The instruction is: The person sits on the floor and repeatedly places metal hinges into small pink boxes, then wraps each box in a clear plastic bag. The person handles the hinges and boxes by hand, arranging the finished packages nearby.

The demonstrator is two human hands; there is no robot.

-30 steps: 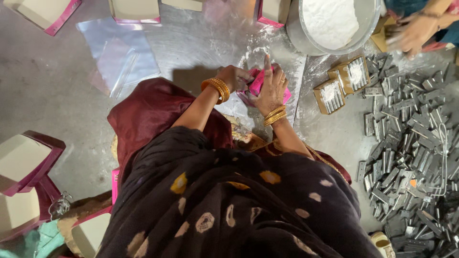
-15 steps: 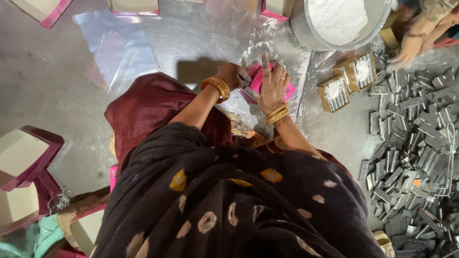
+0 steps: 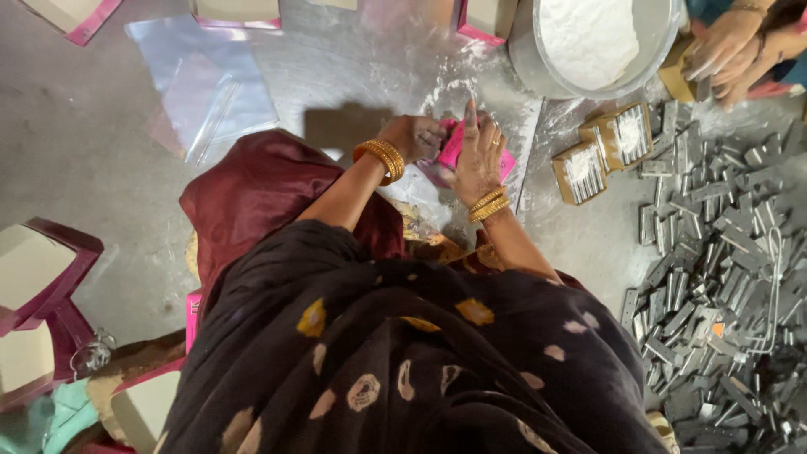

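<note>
Head: both hands, left [image 3: 418, 137] & right [image 3: 477, 156], on pink box [image 3: 454, 145] (floor).

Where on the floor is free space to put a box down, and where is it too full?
Bare grey floor lies left of the clear plastic sheet, up to the maroon box. A smaller bare strip lies between the filled small boxes and the right forearm. Crowded: the metal pieces pile on the right and around the powder bowl.

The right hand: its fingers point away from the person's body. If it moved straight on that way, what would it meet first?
Probably the metal bowl of white powder. The right hand lies on a pink packet, fingers toward the bowl; only dusty floor shows between, though heights are unclear.
</note>
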